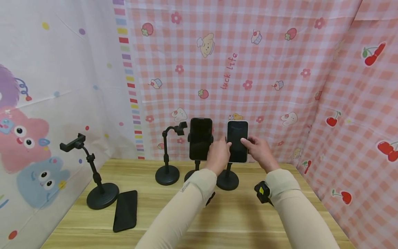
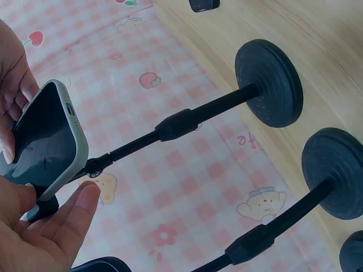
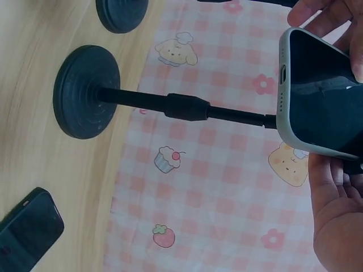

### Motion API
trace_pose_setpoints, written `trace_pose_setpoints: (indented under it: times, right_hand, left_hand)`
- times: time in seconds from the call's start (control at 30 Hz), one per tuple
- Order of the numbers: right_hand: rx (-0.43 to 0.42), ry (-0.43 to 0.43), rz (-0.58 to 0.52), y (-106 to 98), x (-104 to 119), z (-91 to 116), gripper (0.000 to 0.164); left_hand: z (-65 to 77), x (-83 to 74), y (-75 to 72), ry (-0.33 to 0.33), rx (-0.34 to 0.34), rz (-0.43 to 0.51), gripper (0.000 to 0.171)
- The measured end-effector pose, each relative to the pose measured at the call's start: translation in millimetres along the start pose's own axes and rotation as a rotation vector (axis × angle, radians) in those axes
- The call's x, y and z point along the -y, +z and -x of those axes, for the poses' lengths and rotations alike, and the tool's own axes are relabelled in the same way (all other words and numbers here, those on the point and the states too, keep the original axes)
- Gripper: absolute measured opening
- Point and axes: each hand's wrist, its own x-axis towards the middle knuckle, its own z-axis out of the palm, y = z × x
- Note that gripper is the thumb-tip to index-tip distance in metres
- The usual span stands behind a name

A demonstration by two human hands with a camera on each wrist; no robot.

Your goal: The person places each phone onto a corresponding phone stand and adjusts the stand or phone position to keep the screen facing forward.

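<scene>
A white-edged phone (image 1: 237,140) stands upright in the clamp of a black phone stand (image 1: 227,180). My right hand (image 1: 262,151) grips its right edge, thumb on the dark screen and fingers behind. At the opposite edge, my left hand (image 1: 218,156) pinches the side of the black clamp (image 2: 44,209) between thumb and fingers. The clamp's back is hidden by the phone. Just left of my left hand, a black phone (image 1: 200,138) is held upright in another stand, whose base is partly covered by my sleeve.
Two stands with bare clamps, one behind (image 1: 167,174) and one at the far left (image 1: 102,195), stand on the wooden table (image 1: 146,207). A black phone (image 1: 125,211) lies near the left one. Another dark phone (image 3: 31,232) lies right of the gripped stand. Patterned curtains (image 1: 267,62) enclose the table.
</scene>
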Motion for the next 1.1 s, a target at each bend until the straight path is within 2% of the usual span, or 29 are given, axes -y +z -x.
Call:
trace_pose_setpoints:
  times: [0.33,0.5,0.63,0.9,1.1]
  right_hand:
    - [0.001,-0.032,0.051,-1,-3,-1,0.042]
    - [-0.012,-0.045,0.045,-1,-4,0,0.044]
    - [-0.024,-0.031,0.037,1,-6,3,0.042]
    - [-0.036,-0.065,-0.003,4,-11,5,0.039]
    - [-0.043,-0.069,-0.026,4,-14,6,0.044]
  left_hand:
    - [0.6,1.8,1.5,-0.012,-0.006,0.016,0.024]
    - [-0.7,2.2,1.7,-0.002,-0.012,0.004,0.022]
    - [-1.3,1.5,1.0,-0.004,0.001,-0.003,0.022]
    - [0.0,1.8,0.9,-0.002,0.029,-0.004,0.022]
    - [-0.5,1.1,0.8,0.019,0.022,-0.015,0.021]
